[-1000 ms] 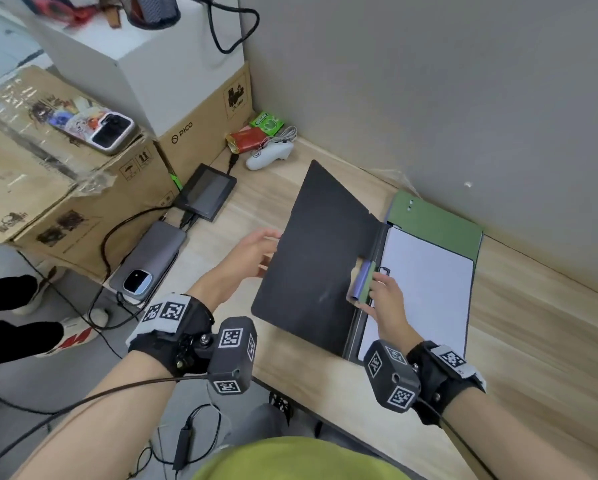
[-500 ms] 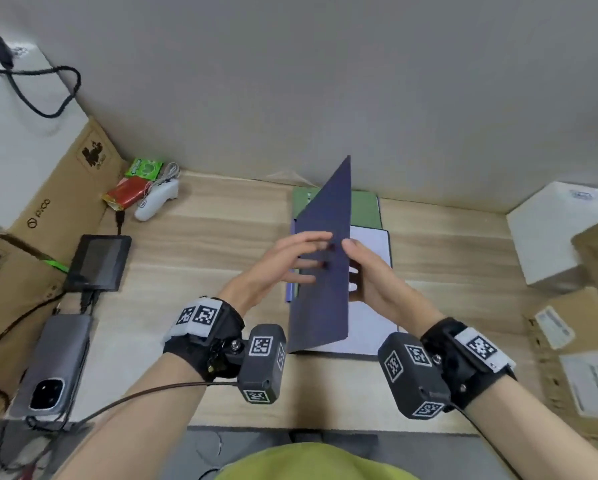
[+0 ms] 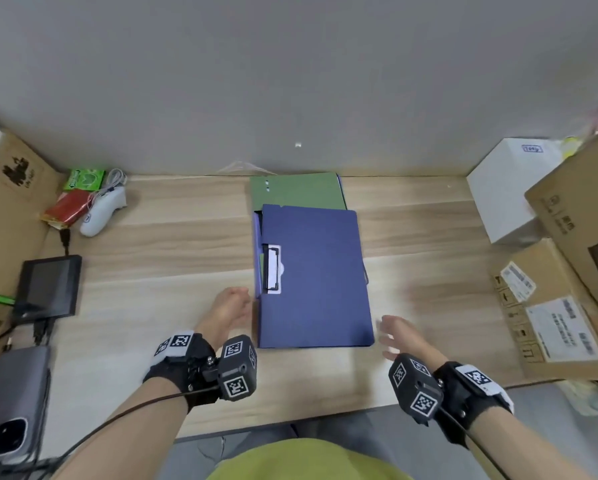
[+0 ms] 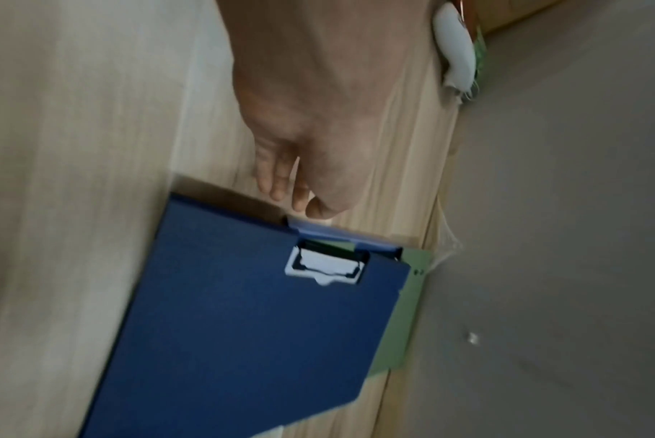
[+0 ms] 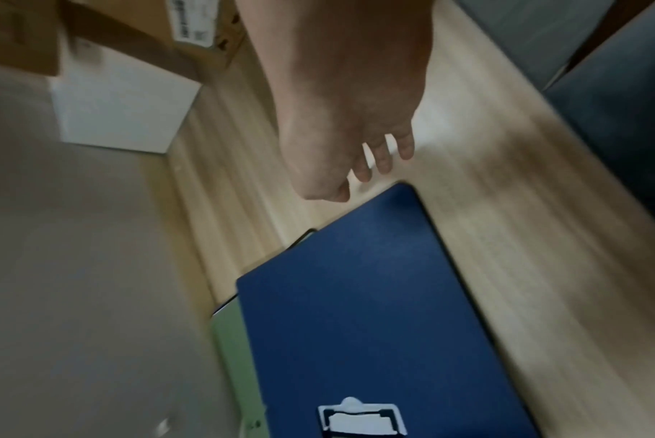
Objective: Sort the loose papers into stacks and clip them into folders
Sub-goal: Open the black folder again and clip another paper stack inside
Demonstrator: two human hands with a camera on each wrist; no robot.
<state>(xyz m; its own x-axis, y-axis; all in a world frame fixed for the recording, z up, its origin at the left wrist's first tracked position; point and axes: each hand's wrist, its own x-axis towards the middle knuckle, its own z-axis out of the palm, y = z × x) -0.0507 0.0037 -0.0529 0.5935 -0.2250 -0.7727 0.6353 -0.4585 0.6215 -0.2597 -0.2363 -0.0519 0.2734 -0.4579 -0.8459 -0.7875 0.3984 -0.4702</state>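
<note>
A dark blue folder [image 3: 316, 277] [image 4: 251, 326] [image 5: 375, 311] lies closed and flat on the wooden desk, a cut-out near its spine showing the clip [image 3: 271, 268] and white paper beneath. It partly covers a green folder [image 3: 297, 190] [image 4: 404, 323] [image 5: 232, 335] at the back. My left hand [image 3: 230, 306] [image 4: 300, 195] hovers just off the blue folder's left edge, fingers relaxed, holding nothing. Off the folder's near right corner is my right hand [image 3: 393, 332] [image 5: 371, 166], blurred, with loose spread fingers and nothing in it.
A white controller [image 3: 103, 211], a red packet [image 3: 67, 206] and a green packet [image 3: 84, 180] lie at the back left. Near the left edge sit a small dark screen [image 3: 50, 284] and a phone [image 3: 13, 403]. Cardboard boxes [image 3: 564, 299] and a white box [image 3: 509, 188] crowd the right.
The blue cover, open a second ago and upright half a second ago, now lies shut over the paper. Both hands have let go of it and pulled back toward me.
</note>
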